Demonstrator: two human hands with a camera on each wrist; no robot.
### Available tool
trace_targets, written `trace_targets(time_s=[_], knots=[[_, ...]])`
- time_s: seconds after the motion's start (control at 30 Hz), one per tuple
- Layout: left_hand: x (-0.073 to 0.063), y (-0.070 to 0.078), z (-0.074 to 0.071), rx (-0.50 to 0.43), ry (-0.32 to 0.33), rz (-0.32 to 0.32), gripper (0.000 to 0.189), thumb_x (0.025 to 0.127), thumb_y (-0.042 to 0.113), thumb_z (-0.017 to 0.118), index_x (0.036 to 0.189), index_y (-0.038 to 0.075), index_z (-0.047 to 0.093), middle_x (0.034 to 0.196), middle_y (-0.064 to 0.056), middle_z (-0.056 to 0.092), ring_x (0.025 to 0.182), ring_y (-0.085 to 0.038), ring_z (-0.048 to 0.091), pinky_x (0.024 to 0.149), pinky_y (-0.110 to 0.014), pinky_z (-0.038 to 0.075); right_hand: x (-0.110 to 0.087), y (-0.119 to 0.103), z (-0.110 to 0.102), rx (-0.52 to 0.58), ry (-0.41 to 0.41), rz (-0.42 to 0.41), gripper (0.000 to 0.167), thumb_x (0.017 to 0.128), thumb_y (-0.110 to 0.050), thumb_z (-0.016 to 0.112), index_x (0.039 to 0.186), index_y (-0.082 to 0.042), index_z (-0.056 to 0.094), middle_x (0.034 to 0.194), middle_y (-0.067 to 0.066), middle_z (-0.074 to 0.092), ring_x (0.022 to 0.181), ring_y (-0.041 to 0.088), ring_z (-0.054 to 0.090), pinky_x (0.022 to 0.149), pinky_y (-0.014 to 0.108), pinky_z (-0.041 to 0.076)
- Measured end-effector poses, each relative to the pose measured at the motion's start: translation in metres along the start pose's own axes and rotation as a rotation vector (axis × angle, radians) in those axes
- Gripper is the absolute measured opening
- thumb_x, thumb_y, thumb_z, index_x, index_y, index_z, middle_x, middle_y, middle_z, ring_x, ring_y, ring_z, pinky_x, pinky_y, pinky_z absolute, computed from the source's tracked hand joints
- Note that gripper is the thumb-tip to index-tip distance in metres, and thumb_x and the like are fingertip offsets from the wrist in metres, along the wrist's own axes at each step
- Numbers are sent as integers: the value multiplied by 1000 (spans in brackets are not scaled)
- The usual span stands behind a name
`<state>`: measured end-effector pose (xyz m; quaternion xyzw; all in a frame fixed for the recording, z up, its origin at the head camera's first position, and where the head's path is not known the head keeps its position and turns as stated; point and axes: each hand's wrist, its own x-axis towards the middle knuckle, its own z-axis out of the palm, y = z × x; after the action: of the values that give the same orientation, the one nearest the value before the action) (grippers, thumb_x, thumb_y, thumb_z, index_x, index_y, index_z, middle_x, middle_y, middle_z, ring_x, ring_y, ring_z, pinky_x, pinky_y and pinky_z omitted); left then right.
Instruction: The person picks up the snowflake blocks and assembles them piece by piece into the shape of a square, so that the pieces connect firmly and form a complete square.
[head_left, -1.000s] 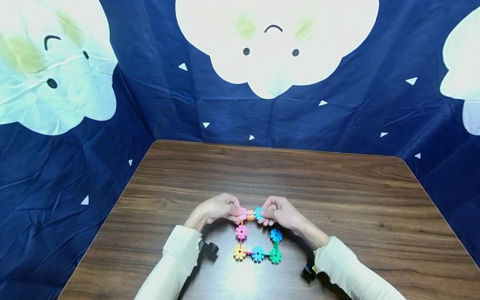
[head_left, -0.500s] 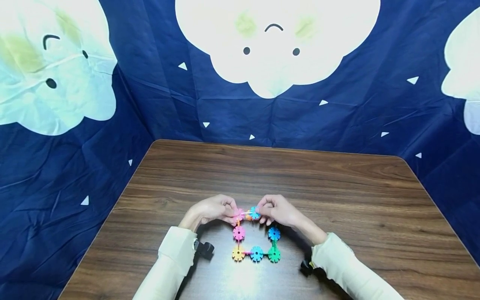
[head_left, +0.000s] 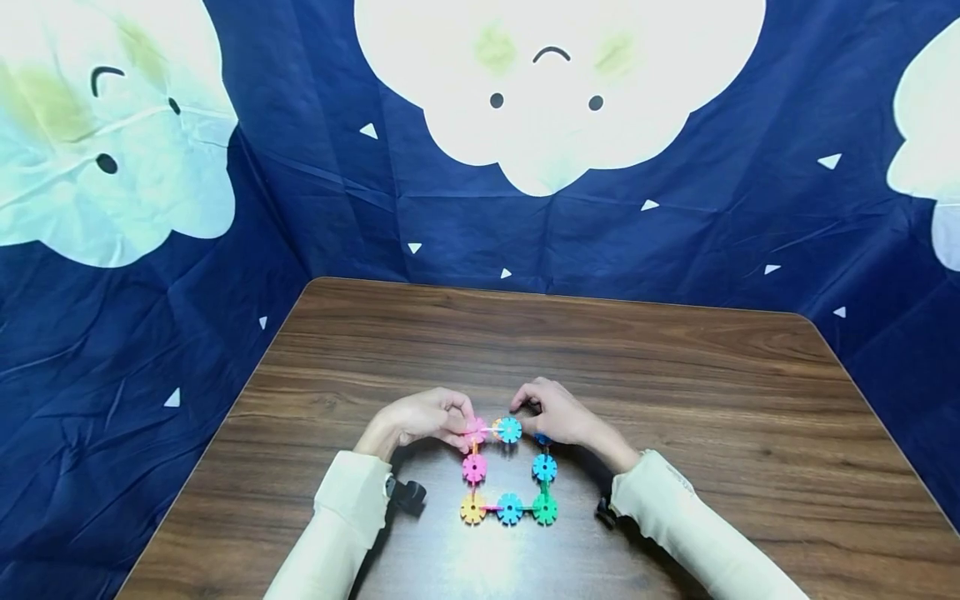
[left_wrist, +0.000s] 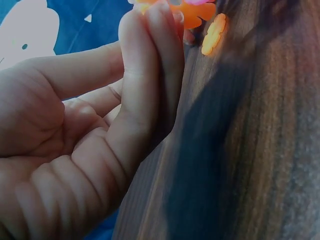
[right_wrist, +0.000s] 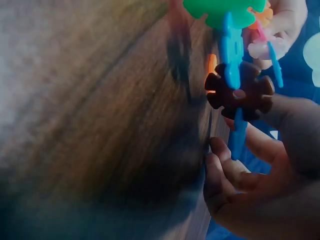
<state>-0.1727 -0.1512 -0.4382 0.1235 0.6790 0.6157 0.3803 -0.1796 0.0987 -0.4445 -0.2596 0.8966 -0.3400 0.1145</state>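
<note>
Toothed plastic discs, some flat and some edge-on, are slotted together in a squarish frame on the table. In the head view my left hand (head_left: 427,421) pinches the pink disc (head_left: 476,430) at the far left corner. A light blue disc (head_left: 509,430) lies to its right. My right hand (head_left: 558,414) is at the far right corner, thumb and index finger apart, beside a partly covered dark blue disc (head_left: 542,438). The right wrist view shows a brown disc (right_wrist: 240,92) and an edge-on blue disc (right_wrist: 239,135) before loosely curled fingers (right_wrist: 222,172).
Nearer me, the frame's front side has a yellow disc (head_left: 473,508), a light blue one and a green disc (head_left: 545,508). Both sleeves carry black wrist devices. The wood-grain table (head_left: 637,358) meets a dark blue cloth backdrop (head_left: 450,217) with clouds.
My right hand has let go of the light blue disc and moved right, uncovering it. The frame has shifted slightly left, while my left hand keeps its pinch on the pink disc.
</note>
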Motion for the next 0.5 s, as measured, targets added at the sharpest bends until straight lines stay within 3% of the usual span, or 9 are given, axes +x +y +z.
trace_targets(time_s=[0.2, 0.5], knots=[[2, 1, -1, -4, -18, 1, 3, 92, -3, 55, 89, -3, 54, 76, -4, 63, 70, -16, 67, 78, -35, 58, 5, -7, 5, -132, -34, -37, 23, 72, -10, 78, 91, -17, 66, 100, 4, 57, 97, 22, 44, 91, 41, 35], [-1, 0, 0, -5, -18, 2, 11, 90, -7, 53, 86, 3, 55, 73, -3, 64, 69, -16, 67, 77, -34, 59, 6, -10, 14, -187, 21, -29, 32, 65, 7, 67, 89, -14, 64, 100, 5, 54, 95, 24, 45, 88, 41, 37]])
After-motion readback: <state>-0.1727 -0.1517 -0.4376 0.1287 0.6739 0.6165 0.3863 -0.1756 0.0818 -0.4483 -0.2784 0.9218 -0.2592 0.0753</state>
